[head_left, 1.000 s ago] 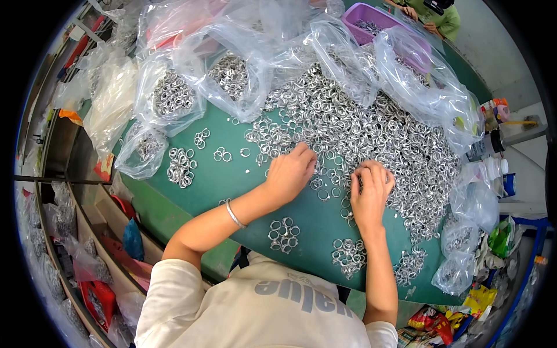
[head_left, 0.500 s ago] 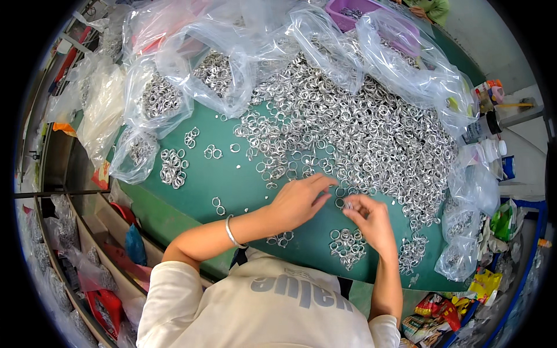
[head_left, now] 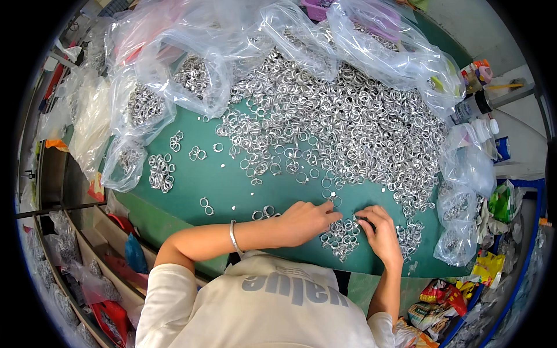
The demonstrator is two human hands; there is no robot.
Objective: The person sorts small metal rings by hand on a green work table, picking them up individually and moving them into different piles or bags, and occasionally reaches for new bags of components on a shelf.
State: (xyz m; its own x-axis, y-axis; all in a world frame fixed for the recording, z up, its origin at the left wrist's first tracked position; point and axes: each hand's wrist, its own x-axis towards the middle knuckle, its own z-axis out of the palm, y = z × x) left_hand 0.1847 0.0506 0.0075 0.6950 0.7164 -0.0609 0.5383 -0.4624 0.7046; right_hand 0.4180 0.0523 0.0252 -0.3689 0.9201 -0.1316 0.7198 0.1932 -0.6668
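Left hand [head_left: 307,223] and right hand [head_left: 380,233] brought nearer small ring cluster [head_left: 343,240] by near edge — whether either grip is closed cannot be told. Green table [head_left: 185,180] heaped with rings [head_left: 371,133], lined with plastic bags [head_left: 214,43] — shelving [head_left: 93,242] seen at left.

ring heap [head_left: 371,124]: bright silver with dark grey gaps, mottled all over
tabletop [head_left: 191,188]: plain deep green
white bits [head_left: 222,166]: plain white
bracelet [head_left: 233,235]: silvery
shirt [head_left: 243,316], 6 o'clock: cream, with grey lettering
plastic bags [head_left: 200,37], 11 o'clock: clear, streaked with whitish glare
bin [head_left: 316,10], 12 o'clock: purple
wall [head_left: 478,37], 2 o'clock: pale grey
bottle cap [head_left: 493,126], 3 o'clock: white
leafy-coloured packet [head_left: 502,203], 3 o'clock: bright green
frame bar [head_left: 518,184], 3 o'clock: blue
upper snack packet [head_left: 488,267], 4 o'clock: yellow
lower snack packet [head_left: 454,297], 4 o'clock: mostly red
bundle [head_left: 135,254], 8 o'clock: blue
wrapper [head_left: 56,145], 9 o'clock: orange
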